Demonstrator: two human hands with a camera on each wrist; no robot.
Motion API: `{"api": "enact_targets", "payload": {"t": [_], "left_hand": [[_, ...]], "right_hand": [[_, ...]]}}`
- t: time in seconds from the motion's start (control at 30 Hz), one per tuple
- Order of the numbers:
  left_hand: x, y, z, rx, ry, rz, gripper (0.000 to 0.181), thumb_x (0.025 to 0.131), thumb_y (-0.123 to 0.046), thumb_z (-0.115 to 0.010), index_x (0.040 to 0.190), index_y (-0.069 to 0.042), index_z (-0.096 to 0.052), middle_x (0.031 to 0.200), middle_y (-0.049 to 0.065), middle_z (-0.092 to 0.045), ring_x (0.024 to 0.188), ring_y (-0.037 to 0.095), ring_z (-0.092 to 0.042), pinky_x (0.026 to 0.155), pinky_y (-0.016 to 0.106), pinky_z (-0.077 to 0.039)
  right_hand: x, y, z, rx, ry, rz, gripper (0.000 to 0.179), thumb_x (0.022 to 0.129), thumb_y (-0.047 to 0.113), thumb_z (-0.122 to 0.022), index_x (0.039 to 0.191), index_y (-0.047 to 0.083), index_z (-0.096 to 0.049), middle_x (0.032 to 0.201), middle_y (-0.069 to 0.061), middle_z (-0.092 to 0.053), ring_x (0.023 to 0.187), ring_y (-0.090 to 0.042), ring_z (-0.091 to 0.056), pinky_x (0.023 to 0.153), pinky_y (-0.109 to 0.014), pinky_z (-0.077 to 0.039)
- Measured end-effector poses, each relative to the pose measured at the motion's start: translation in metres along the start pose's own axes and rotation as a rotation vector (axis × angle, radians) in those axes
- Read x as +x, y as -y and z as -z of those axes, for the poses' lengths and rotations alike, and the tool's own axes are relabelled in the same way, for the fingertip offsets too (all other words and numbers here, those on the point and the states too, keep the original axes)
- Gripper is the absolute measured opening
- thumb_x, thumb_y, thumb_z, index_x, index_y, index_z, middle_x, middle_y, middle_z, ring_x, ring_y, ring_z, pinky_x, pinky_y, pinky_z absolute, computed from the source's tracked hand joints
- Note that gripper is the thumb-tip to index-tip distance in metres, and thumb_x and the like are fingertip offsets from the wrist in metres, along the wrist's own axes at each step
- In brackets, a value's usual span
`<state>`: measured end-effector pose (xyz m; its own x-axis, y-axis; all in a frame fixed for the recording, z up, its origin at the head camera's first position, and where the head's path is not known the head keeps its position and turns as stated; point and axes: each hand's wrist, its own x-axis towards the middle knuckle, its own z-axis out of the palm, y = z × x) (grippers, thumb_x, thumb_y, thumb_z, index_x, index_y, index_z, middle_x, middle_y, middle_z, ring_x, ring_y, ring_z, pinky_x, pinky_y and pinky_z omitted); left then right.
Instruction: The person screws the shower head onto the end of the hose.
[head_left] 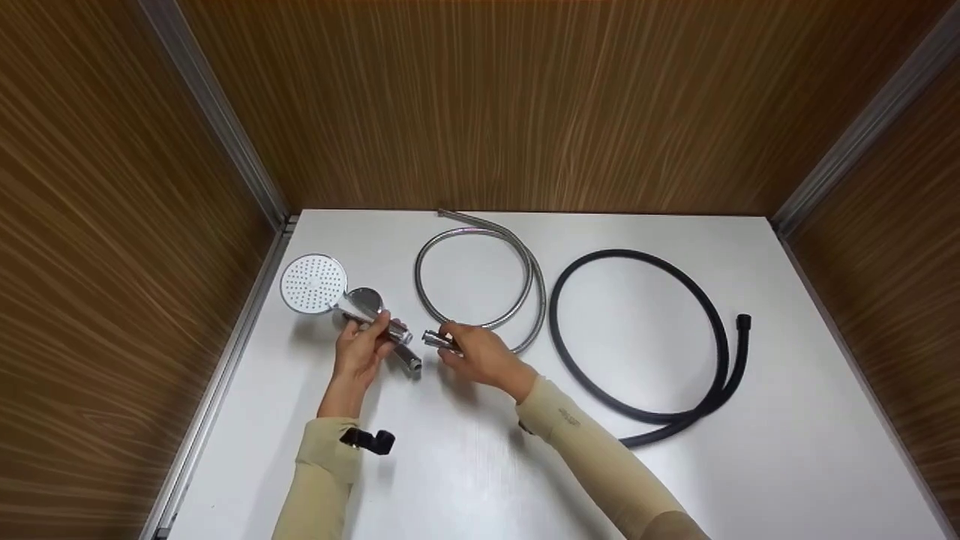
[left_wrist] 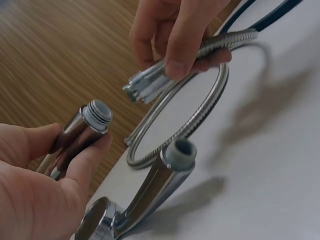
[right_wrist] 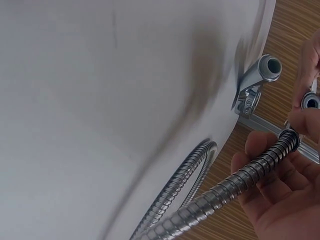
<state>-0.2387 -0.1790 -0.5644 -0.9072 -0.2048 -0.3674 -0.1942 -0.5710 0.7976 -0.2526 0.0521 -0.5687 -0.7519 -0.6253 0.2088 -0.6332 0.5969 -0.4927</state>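
Observation:
In the head view my left hand (head_left: 362,352) grips the chrome handle of a shower head (head_left: 313,283) whose round white face points up. Its threaded end (left_wrist: 97,115) shows clearly in the left wrist view. My right hand (head_left: 480,356) pinches the chrome end fitting (head_left: 439,341) of a silver metal shower hose (head_left: 536,277). A small gap separates this fitting from the threaded end. Beneath my left hand a second, smaller chrome shower head (head_left: 365,300) lies on the table, its handle (left_wrist: 155,185) pointing toward the right hand.
A black hose (head_left: 637,255) lies coiled on the right of the white table (head_left: 480,480), its black end fitting (head_left: 743,322) at the far right. The silver hose's loose end lies by the back wall (head_left: 480,105). Wood-grain panels (head_left: 90,300) enclose the sides.

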Motion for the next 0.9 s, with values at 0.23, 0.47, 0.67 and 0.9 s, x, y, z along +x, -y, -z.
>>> {"api": "enact_targets", "payload": {"t": [0.23,0.47,0.67,0.9], "left_hand": [[-0.006,0.008,-0.013,-0.061,-0.019,-0.030,0.042,0.102,0.001,-0.065,0.139,0.003,-0.046,0.087,0.008,-0.072,0.084,0.018,-0.075,0.087,0.033,-0.066],[-0.008,0.014,-0.020,-0.088,-0.007,-0.064,0.036,0.102,0.002,-0.063,0.132,0.004,-0.044,0.089,0.010,-0.070,0.086,0.020,-0.073,0.086,0.033,-0.066],[-0.009,0.015,-0.024,-0.082,0.007,-0.086,0.032,0.102,0.001,-0.064,0.128,0.004,-0.046,0.090,0.011,-0.069,0.086,0.021,-0.073,0.087,0.034,-0.066],[-0.013,0.016,-0.028,-0.052,-0.014,-0.094,0.032,0.102,0.001,-0.065,0.127,0.002,-0.047,0.089,0.009,-0.071,0.085,0.021,-0.074,0.089,0.036,-0.065]], "right_hand": [[-0.001,0.001,-0.002,0.018,-0.019,0.010,0.021,0.104,0.026,-0.067,0.115,0.009,-0.067,0.081,-0.002,-0.067,0.069,-0.010,-0.052,0.060,-0.029,-0.046],[-0.002,0.002,-0.004,0.006,-0.041,0.032,0.025,0.106,0.033,-0.065,0.118,0.011,-0.067,0.078,-0.001,-0.065,0.065,-0.011,-0.050,0.058,-0.030,-0.044],[-0.002,0.000,-0.004,-0.013,-0.045,0.023,0.028,0.106,0.036,-0.064,0.120,0.011,-0.067,0.076,-0.001,-0.064,0.065,-0.011,-0.049,0.058,-0.032,-0.045],[-0.002,0.000,-0.002,-0.021,-0.063,0.033,0.028,0.107,0.037,-0.062,0.117,0.011,-0.068,0.078,0.000,-0.064,0.065,-0.012,-0.051,0.058,-0.034,-0.048]]}}
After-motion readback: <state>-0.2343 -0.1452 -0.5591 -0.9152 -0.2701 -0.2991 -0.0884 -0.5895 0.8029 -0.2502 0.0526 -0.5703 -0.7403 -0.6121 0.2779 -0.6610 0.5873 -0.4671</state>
